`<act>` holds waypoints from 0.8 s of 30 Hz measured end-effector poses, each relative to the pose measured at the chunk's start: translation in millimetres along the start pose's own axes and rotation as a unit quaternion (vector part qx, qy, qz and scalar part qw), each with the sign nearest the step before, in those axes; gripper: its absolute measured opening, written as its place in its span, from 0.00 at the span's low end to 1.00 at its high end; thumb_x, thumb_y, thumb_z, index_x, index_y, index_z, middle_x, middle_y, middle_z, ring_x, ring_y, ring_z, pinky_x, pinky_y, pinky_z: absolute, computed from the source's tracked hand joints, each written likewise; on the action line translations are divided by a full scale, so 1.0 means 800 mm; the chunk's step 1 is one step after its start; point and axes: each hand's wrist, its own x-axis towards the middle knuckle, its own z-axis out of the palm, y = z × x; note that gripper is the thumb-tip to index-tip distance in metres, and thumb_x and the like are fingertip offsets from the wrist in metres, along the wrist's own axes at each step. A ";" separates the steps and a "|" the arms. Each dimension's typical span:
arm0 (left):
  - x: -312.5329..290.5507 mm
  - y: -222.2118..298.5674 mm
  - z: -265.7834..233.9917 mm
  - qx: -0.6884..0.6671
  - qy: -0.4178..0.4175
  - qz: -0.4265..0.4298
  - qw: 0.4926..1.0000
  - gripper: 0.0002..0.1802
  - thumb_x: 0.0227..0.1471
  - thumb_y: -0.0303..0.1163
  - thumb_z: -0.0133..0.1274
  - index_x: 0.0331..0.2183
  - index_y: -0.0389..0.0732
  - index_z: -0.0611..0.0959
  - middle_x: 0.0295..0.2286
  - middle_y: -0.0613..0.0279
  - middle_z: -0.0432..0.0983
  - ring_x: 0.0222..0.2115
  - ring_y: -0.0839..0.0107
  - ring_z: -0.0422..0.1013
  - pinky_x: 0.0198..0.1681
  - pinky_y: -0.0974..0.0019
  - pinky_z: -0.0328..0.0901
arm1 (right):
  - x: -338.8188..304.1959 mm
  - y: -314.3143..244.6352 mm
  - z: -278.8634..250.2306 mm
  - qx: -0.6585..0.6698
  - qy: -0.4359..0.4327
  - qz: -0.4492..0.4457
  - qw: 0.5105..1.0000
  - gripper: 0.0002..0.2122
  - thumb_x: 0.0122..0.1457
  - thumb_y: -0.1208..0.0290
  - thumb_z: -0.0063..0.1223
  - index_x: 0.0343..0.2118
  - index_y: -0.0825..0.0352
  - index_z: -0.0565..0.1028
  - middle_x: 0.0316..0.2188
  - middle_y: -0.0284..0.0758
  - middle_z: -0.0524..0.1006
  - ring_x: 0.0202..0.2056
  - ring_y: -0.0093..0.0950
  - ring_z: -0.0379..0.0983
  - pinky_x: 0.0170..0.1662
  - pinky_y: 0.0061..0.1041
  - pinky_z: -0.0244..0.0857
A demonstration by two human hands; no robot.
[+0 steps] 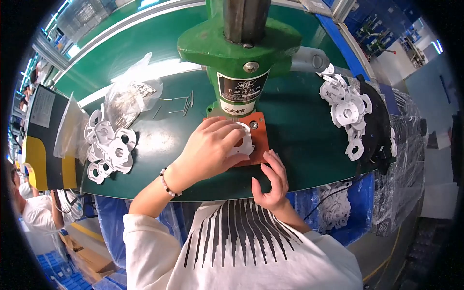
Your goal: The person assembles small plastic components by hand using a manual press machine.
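My left hand [208, 147] reaches over a white plate-like part with a round hole [245, 140], its fingers bent and its thumb along the near edge. The part lies on the orange-red base plate [261, 137] below the ram of a green hand press [239, 63]. The fingertips cover part of the white piece, so whatever else they pinch is hidden. My right hand [273, 183] is at the front right corner of the base plate, thumb and fingers apart with nothing between them.
White parts are piled at left [113, 150] and at right [345, 108], beside a black bag [379, 125]. Thin metal pins [186, 106] lie loose near a clear bag of pins [133, 99]. A blue lined bin [357, 212] with white parts stands below the table edge.
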 end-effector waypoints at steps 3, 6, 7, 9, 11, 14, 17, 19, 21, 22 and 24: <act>-0.015 -0.009 -0.009 -0.035 0.085 -0.049 0.995 0.14 0.37 0.31 0.59 0.28 0.37 0.75 0.32 0.59 0.75 0.36 0.60 0.70 0.41 0.60 0.63 | 0.001 0.002 -0.003 -0.014 0.002 -0.007 1.000 0.19 0.44 0.79 0.52 0.42 0.72 0.66 0.45 0.50 0.68 0.48 0.49 0.65 0.51 0.41 0.60; -0.041 -0.061 -0.022 0.003 0.160 -0.186 0.969 0.08 0.37 0.27 0.58 0.25 0.38 0.77 0.31 0.60 0.75 0.35 0.58 0.71 0.40 0.60 0.63 | 0.002 -0.002 -0.004 -0.016 -0.007 -0.011 1.000 0.18 0.44 0.79 0.52 0.41 0.73 0.66 0.45 0.50 0.68 0.48 0.49 0.65 0.50 0.40 0.60; -0.042 -0.085 -0.025 -0.023 0.125 -0.243 0.962 0.08 0.37 0.26 0.58 0.25 0.39 0.78 0.30 0.59 0.75 0.34 0.58 0.70 0.39 0.61 0.63 | 0.002 0.000 -0.004 -0.017 -0.012 -0.013 1.000 0.17 0.45 0.79 0.52 0.41 0.73 0.67 0.45 0.50 0.68 0.48 0.49 0.65 0.50 0.40 0.60; -0.035 -0.114 -0.029 -0.041 0.093 -0.302 0.948 0.08 0.37 0.26 0.59 0.26 0.40 0.79 0.28 0.59 0.75 0.33 0.58 0.70 0.39 0.61 0.63 | 0.002 0.000 -0.005 -0.012 -0.014 -0.015 1.000 0.17 0.45 0.79 0.52 0.40 0.73 0.67 0.45 0.50 0.68 0.48 0.48 0.65 0.50 0.40 0.60; -0.026 -0.145 -0.015 -0.031 0.005 -0.254 0.967 0.09 0.35 0.28 0.60 0.25 0.40 0.79 0.25 0.58 0.73 0.33 0.58 0.68 0.39 0.60 0.62 | 0.003 0.002 -0.008 -0.021 -0.016 -0.015 1.000 0.17 0.45 0.79 0.51 0.40 0.73 0.66 0.45 0.50 0.68 0.47 0.49 0.65 0.50 0.40 0.61; -0.035 -0.201 0.027 0.032 0.027 -0.169 0.985 0.13 0.32 0.35 0.63 0.22 0.40 0.79 0.23 0.55 0.72 0.32 0.57 0.67 0.37 0.60 0.62 | 0.004 0.000 -0.005 -0.019 -0.014 -0.014 1.000 0.17 0.45 0.79 0.51 0.41 0.73 0.66 0.45 0.51 0.67 0.47 0.49 0.65 0.50 0.40 0.61; -0.039 -0.229 0.057 0.095 0.055 -0.202 0.973 0.17 0.32 0.44 0.63 0.16 0.40 0.80 0.23 0.52 0.73 0.31 0.55 0.67 0.36 0.59 0.64 | 0.005 0.000 -0.004 -0.020 -0.013 -0.013 1.000 0.17 0.45 0.80 0.51 0.40 0.73 0.65 0.45 0.52 0.67 0.47 0.49 0.65 0.50 0.40 0.61; -0.036 -0.240 0.070 0.115 0.053 -0.248 0.961 0.17 0.32 0.44 0.63 0.18 0.41 0.81 0.24 0.50 0.73 0.32 0.54 0.68 0.37 0.59 0.66 | 0.007 0.001 -0.002 -0.023 -0.012 -0.011 1.000 0.17 0.45 0.79 0.50 0.40 0.73 0.65 0.45 0.51 0.67 0.47 0.49 0.65 0.50 0.41 0.61; -0.034 -0.246 0.074 0.138 0.062 -0.260 0.954 0.15 0.32 0.44 0.63 0.18 0.41 0.81 0.26 0.49 0.72 0.32 0.53 0.68 0.38 0.59 0.66 | 0.009 0.000 -0.003 -0.022 -0.014 -0.015 1.000 0.17 0.45 0.79 0.50 0.40 0.73 0.65 0.45 0.51 0.67 0.47 0.49 0.65 0.50 0.41 0.61; -0.030 -0.245 0.073 0.159 0.066 -0.271 0.947 0.14 0.33 0.43 0.63 0.18 0.42 0.81 0.27 0.48 0.72 0.32 0.53 0.68 0.38 0.59 0.66 | 0.011 0.000 -0.005 -0.024 -0.017 -0.014 0.999 0.16 0.46 0.79 0.50 0.40 0.73 0.65 0.45 0.51 0.67 0.47 0.49 0.65 0.50 0.41 0.60; -0.032 -0.254 0.083 0.168 0.034 -0.267 0.948 0.09 0.35 0.37 0.62 0.20 0.43 0.83 0.29 0.46 0.72 0.33 0.52 0.68 0.38 0.58 0.67 | 0.011 -0.003 -0.005 -0.018 -0.022 -0.014 1.000 0.17 0.46 0.79 0.50 0.41 0.73 0.65 0.45 0.51 0.67 0.47 0.49 0.65 0.50 0.41 0.60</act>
